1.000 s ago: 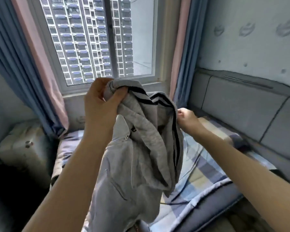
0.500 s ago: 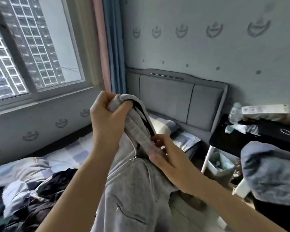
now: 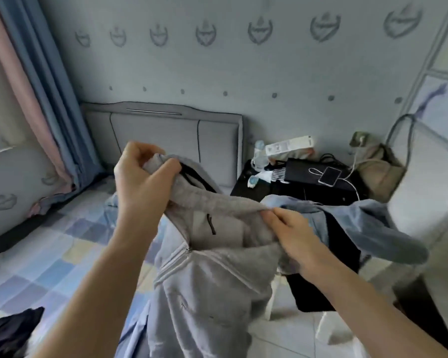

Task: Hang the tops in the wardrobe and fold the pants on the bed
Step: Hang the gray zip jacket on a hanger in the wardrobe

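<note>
Hands, 2, left hand (image 3: 142, 182) and right hand (image 3: 290, 233), grip 1 grey hoodie (image 3: 212, 285).

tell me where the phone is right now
In the head view the phone lies right of centre on a black box on the cluttered bedside table, beyond the right hand, with a white cable beside it.

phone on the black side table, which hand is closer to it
Right. The right hand pinches the grey hoodie just below and left of the phone; the left hand grips the hoodie's collar much farther left, in front of the headboard.
</note>
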### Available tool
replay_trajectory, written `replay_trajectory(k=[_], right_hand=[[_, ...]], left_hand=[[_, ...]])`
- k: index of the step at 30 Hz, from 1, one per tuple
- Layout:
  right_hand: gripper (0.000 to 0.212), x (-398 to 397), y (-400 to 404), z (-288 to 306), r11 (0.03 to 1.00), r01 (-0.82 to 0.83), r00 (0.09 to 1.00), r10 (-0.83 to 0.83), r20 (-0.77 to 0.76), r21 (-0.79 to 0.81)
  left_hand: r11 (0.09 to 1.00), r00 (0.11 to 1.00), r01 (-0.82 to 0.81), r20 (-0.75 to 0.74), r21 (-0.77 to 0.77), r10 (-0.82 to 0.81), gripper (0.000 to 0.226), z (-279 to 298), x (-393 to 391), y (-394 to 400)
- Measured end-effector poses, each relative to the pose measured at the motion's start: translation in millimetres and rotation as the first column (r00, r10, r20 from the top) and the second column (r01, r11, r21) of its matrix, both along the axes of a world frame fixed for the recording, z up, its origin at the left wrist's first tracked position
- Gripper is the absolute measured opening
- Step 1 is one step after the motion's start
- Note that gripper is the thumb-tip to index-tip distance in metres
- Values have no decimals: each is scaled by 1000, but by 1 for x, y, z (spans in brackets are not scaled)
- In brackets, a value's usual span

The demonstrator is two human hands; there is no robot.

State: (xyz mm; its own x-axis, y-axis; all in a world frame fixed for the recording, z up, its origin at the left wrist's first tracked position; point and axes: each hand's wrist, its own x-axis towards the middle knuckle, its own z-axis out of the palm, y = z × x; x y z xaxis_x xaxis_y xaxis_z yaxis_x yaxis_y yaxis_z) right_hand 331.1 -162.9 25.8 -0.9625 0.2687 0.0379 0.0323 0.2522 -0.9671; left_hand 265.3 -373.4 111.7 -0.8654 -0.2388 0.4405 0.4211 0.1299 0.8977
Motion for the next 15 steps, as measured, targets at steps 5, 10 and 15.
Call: replay_trajectory(k=[5, 10, 15], right_hand=[[27, 27, 77, 20, 902, 119, 993, -101, 64, -416], [37, 47, 139, 31, 847, 205, 978, -200, 62, -490], [37, 66, 183, 37, 737, 376, 917, -381, 114, -561]], left_hand=[[965, 962, 188, 235, -185, -142, 20, -33, -20, 72], [696, 780, 557, 575, -454, -249, 37, -59, -36, 147], [384, 756, 631, 424, -674, -499, 55, -82, -31, 226]])
